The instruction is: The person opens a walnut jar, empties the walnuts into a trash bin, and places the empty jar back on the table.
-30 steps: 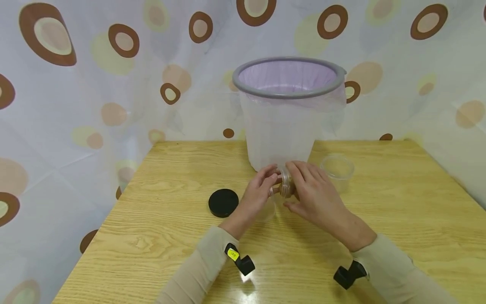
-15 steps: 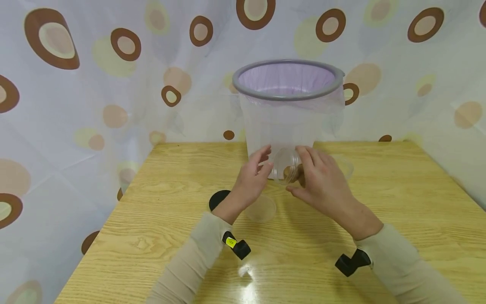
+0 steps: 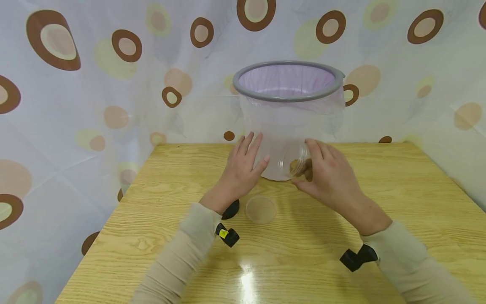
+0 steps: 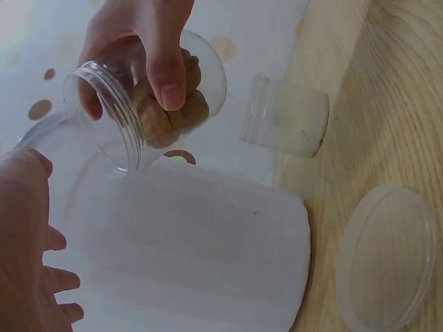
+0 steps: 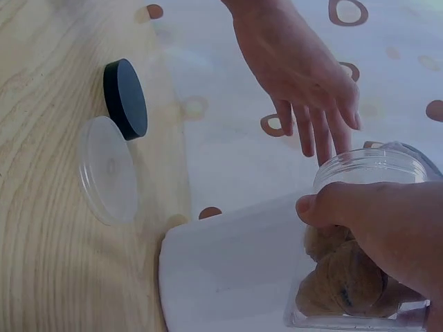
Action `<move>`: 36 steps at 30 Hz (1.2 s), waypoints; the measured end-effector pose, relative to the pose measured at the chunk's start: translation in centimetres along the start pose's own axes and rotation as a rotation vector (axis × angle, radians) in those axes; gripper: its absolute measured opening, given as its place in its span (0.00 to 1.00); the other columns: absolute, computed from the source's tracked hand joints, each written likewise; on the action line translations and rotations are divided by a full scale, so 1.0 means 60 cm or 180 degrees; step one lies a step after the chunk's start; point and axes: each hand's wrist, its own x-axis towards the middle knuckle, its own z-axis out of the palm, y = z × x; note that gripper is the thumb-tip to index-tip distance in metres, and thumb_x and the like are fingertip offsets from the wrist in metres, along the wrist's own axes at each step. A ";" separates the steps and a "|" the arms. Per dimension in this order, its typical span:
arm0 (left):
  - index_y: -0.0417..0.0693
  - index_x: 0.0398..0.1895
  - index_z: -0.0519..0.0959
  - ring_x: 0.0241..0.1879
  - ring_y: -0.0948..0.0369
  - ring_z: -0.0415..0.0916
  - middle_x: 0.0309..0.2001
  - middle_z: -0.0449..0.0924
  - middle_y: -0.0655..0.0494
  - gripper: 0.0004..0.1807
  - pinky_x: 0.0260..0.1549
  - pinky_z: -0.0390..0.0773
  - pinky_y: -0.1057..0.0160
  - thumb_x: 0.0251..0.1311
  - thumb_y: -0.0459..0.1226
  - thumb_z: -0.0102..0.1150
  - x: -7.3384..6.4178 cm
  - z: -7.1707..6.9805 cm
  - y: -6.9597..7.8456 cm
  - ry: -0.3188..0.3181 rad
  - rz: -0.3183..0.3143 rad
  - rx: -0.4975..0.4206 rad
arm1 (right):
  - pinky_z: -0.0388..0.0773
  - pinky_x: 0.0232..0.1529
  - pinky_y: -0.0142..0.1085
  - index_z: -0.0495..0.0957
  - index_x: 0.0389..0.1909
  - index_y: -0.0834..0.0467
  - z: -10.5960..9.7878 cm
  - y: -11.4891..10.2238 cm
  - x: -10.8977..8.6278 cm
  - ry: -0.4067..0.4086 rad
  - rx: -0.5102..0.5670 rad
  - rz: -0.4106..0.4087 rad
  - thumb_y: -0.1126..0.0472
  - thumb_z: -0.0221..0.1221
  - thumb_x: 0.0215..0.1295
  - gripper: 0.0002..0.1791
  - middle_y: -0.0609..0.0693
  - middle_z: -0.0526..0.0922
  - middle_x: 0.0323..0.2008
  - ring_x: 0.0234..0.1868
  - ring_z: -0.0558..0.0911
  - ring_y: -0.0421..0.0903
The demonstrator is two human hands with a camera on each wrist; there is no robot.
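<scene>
The clear jar point(image 3: 292, 155) of brown lumps point(image 5: 353, 277) is being gripped by the right hand point(image 3: 336, 181) before the bin point(image 3: 273, 120); uncapping is being judged done, recapping not. Nothing is being grasped by the left hand point(image 3: 241, 171), fingers spread. Nearby, clear lid point(image 3: 261, 209) and half-hidden black lid point(image 3: 231, 210) are lying; second jar point(image 4: 291, 117) is seemingly standing empty.

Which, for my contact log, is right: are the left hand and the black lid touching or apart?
Apart. The right wrist view shows it: wood tabletop and patterned curtain show between the left hand and the black lid.
</scene>
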 end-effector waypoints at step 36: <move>0.44 0.80 0.46 0.79 0.45 0.38 0.80 0.42 0.42 0.38 0.77 0.42 0.48 0.75 0.54 0.35 0.068 -0.115 -0.022 0.0322 -0.0134 0.0189 | 0.73 0.38 0.49 0.65 0.58 0.67 -0.092 0.046 0.052 -0.0213 0.0302 0.0493 0.52 0.77 0.44 0.45 0.58 0.74 0.35 0.36 0.75 0.54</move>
